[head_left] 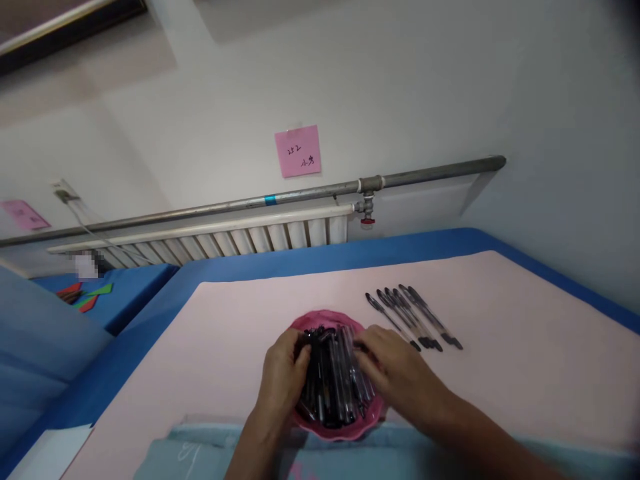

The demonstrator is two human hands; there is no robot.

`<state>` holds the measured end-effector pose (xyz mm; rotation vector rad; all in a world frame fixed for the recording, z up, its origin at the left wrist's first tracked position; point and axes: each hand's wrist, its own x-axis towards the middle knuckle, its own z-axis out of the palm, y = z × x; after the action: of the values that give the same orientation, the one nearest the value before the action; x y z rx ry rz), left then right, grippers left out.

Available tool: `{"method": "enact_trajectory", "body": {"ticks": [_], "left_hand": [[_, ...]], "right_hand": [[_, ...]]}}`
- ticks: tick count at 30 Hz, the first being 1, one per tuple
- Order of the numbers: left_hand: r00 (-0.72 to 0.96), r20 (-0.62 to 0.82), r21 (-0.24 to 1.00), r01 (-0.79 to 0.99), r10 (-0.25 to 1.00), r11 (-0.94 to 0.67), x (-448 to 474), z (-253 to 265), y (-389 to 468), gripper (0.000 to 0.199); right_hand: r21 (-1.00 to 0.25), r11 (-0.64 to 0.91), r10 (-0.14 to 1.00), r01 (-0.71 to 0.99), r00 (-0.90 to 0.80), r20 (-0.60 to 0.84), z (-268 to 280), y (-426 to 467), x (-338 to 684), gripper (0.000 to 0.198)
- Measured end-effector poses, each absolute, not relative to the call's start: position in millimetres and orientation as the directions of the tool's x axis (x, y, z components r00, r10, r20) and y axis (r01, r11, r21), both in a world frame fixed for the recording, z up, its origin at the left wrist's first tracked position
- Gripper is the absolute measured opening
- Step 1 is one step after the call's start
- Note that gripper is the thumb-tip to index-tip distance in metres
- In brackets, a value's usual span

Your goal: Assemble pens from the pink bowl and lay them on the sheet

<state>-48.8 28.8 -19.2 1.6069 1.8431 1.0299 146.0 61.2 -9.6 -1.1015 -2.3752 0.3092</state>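
A pink scalloped basket (343, 435) sits at the near edge of the pale pink sheet, filled with a bundle of pens (333, 380), some with black caps and clear barrels. At the basket's left rim is my left hand (284, 368), its fingers curled in against the pens; what they grip is hidden. My right hand (387, 363) reaches over the right rim, thumb and fingers closed at the upper end of a pen, slightly blurred. To the right, several black-capped pens (413, 317) lie side by side on the sheet.
The pink sheet (240, 327) covers a blue table (320, 257) set against a wall with a radiator (280, 237), a pipe and a red-handled valve (367, 221). Red and green pieces (90, 298) lie on another blue table at left. Light-blue cloth (210, 453) lies along the near edge.
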Motion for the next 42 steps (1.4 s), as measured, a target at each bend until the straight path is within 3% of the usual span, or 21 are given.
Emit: {"method": "enact_trajectory", "body": {"ticks": [5,8,14,19,23,27,31,33,35,38,42], "left_hand": [[-0.151,0.136,0.465,0.882,0.979,0.072,-39,-19,25,0.018],[-0.196,0.122,0.386,0.913,0.973,0.136,-35,-19,23,0.020],[-0.177,0.179,0.356,0.929,0.968,0.103,-33,-22,26,0.019],[-0.166,0.176,0.330,0.939,0.970,0.101,-30,-22,26,0.020],[-0.164,0.135,0.311,0.943,0.977,0.116,-31,-21,24,0.021],[-0.214,0.178,0.427,0.896,0.961,0.121,-38,-19,24,0.016],[-0.337,0.091,0.712,0.680,0.937,0.176,-47,-16,27,0.014],[-0.334,-0.029,0.890,0.421,0.942,0.177,-51,-14,27,0.018],[-0.280,-0.148,0.976,0.114,0.949,0.186,-52,-11,27,0.018],[-0.190,-0.268,0.944,-0.247,0.944,0.218,-54,-5,27,0.018],[-0.149,-0.308,0.843,-0.500,0.940,0.197,-56,-1,28,0.028]], "right_hand": [[-0.323,0.728,0.685,0.604,-0.640,0.348,-27,52,134,0.017],[-0.273,0.713,0.700,0.646,-0.627,0.342,-29,54,133,0.015],[-0.038,0.608,0.766,0.793,-0.572,0.293,-19,50,128,0.009],[0.068,0.566,0.787,0.822,-0.563,0.251,-17,50,124,0.008],[0.018,0.573,0.793,0.819,-0.560,0.241,-18,51,124,0.012],[-0.111,0.590,0.797,0.800,-0.555,0.237,-19,50,125,0.017],[-0.224,0.579,0.814,0.784,-0.540,0.216,-21,51,126,0.016],[-0.267,0.580,0.814,0.770,-0.540,0.214,-23,52,128,0.011],[-0.303,0.592,0.806,0.747,-0.550,0.218,-24,54,129,0.012],[-0.348,0.609,0.793,0.713,-0.560,0.240,-20,54,131,0.015],[-0.440,0.595,0.802,0.673,-0.533,0.269,-10,50,129,0.018]]}}
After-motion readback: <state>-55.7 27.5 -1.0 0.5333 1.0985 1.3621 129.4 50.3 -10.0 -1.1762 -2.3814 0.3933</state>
